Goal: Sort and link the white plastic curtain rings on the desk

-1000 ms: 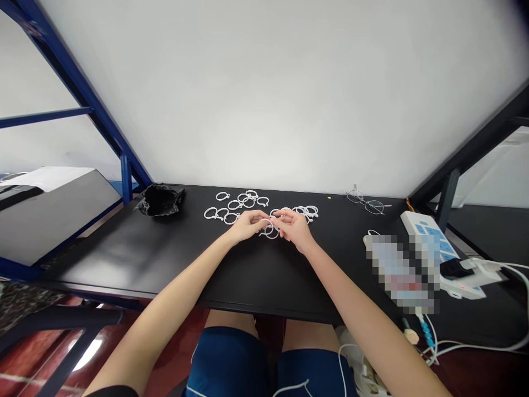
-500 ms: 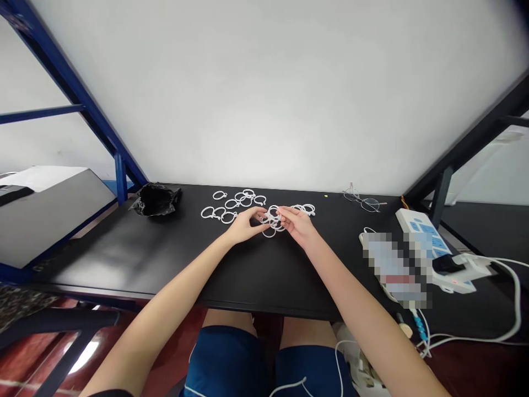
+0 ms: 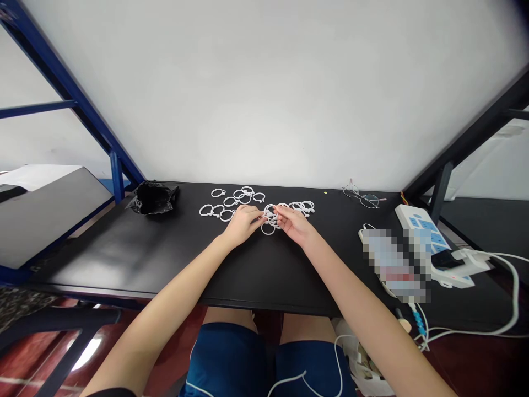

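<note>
Between my two hands is a white curtain ring (image 3: 270, 208), raised over a small pile of white rings (image 3: 268, 228) on the black desk. My right hand (image 3: 292, 223) pinches the ring's right side between thumb and fingers. From the left, my left hand (image 3: 244, 223) has its thumb and fingertips closed at the ring's other edge. Several loose white rings (image 3: 227, 215) with small eyelets lie beyond and left of my left hand. Another cluster of rings (image 3: 308, 206) sits just beyond my right hand.
A crumpled black plastic bag (image 3: 152, 198) stands open at the desk's left. To the right are eyeglasses (image 3: 370, 200), a phone with a blurred screen (image 3: 394, 264) and a white power strip (image 3: 425, 226) with plugs and cables. A white wall (image 3: 264, 99) rises behind the desk.
The fingers of my left hand have closed from a spread position onto the ring's left edge. My right hand keeps its pinch, nearly in place. The view has shifted slightly.
</note>
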